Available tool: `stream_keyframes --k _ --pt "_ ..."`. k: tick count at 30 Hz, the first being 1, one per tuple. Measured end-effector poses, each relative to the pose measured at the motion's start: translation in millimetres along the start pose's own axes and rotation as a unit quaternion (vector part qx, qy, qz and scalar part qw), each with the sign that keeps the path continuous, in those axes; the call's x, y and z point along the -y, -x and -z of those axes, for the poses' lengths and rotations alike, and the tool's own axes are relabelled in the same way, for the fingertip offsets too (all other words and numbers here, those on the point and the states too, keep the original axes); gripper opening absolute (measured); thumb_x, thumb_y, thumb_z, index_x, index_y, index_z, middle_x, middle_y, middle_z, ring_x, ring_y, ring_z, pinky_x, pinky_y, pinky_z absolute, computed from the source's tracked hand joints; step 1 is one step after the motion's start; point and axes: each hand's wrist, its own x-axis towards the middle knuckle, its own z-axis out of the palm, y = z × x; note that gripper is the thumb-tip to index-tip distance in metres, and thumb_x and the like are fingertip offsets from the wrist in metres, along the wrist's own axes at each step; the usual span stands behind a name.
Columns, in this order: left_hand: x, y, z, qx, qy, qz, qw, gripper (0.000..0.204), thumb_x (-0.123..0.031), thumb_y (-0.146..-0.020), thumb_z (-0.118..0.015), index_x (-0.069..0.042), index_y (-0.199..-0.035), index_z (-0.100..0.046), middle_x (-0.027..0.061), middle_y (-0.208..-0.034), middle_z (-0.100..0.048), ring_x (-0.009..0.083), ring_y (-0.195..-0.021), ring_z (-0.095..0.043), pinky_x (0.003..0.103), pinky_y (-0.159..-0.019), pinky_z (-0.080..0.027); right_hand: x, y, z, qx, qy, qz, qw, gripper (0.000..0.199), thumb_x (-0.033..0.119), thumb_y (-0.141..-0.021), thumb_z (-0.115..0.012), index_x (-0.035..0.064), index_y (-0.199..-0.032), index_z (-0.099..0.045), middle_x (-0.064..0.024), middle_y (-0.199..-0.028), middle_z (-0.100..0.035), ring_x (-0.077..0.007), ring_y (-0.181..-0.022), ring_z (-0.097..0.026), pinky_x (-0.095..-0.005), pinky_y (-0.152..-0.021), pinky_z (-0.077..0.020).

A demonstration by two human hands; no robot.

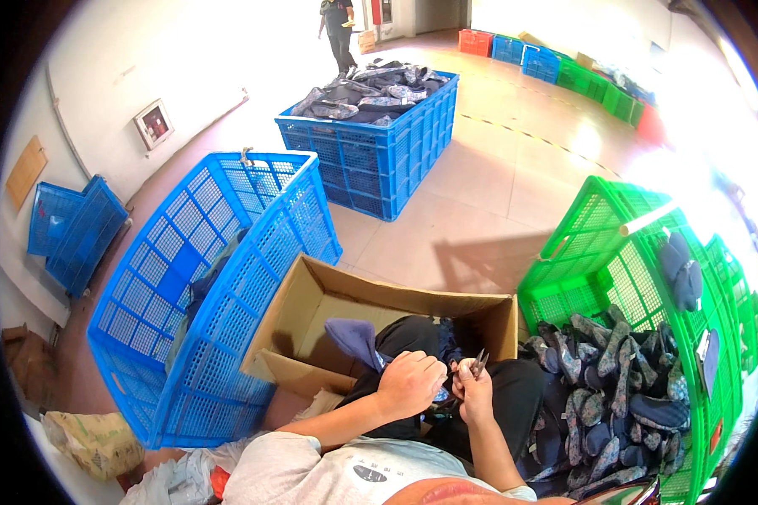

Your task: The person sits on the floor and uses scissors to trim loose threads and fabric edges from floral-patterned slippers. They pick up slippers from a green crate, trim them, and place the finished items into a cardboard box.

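Observation:
My left hand (pixel 411 383) is closed, its fingers curled around a dark blue cloth slipper (pixel 351 340). The slipper's purplish-blue end sticks out to the left of the hand, over the cardboard box. Close by on the right, my right hand (pixel 473 392) grips small dark thread snips (pixel 480 362) with the tips pointing up. Both hands are above my lap, nearly touching, and they cover most of the slipper between them. An open cardboard box (pixel 312 316) lies just in front of my knees.
On my right a tipped green crate (pixel 581 231) holds a heap of patterned slippers (pixel 602 396). To the left stands a tall blue crate (pixel 253 311) with some dark cloth inside. Another blue crate (pixel 387 164), piled full, is ahead. A person (pixel 338 34) stands far behind it.

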Motion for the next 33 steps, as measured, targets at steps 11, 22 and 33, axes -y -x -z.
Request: stream_keyframes --k 11,22,33 --pt "2.3 3.0 -3.0 0.004 0.018 -0.003 1.000 0.008 -0.014 -0.083 -0.065 -0.010 -0.081 -0.059 0.0047 -0.075 -0.058 0.0246 -0.074 -0.057 0.038 -0.071 -0.044 -0.9 0.9 -1.6 -0.012 0.008 0.001 1.000 0.012 0.018 -0.097 -0.064 0.0079 -0.096 -0.058 -0.0025 -0.092 -0.061 -0.0042 -0.060 -0.043 -0.0185 -0.048 -0.0340" --pt "1.3 2.6 -2.5 0.002 0.028 0.006 1.000 0.007 -0.015 -0.082 -0.065 -0.011 -0.080 -0.059 0.0046 -0.074 -0.058 0.0249 -0.075 -0.057 0.039 -0.070 -0.044 0.3 -0.8 6.5 -0.012 0.014 0.005 1.000 0.015 0.021 -0.096 -0.066 0.0082 -0.096 -0.057 -0.0032 -0.094 -0.061 -0.0039 -0.060 -0.044 -0.0182 -0.047 -0.0345" --pt "1.9 5.8 -4.5 0.012 0.030 0.008 0.999 0.007 -0.015 -0.083 -0.065 -0.011 -0.082 -0.059 0.0044 -0.076 -0.059 0.0248 -0.076 -0.058 0.038 -0.071 -0.044 0.1 -1.7 10.2 -0.012 0.015 0.003 1.000 0.010 0.015 -0.097 -0.063 0.0084 -0.096 -0.056 -0.0041 -0.097 -0.061 -0.0046 -0.061 -0.045 -0.0184 -0.047 -0.0332"
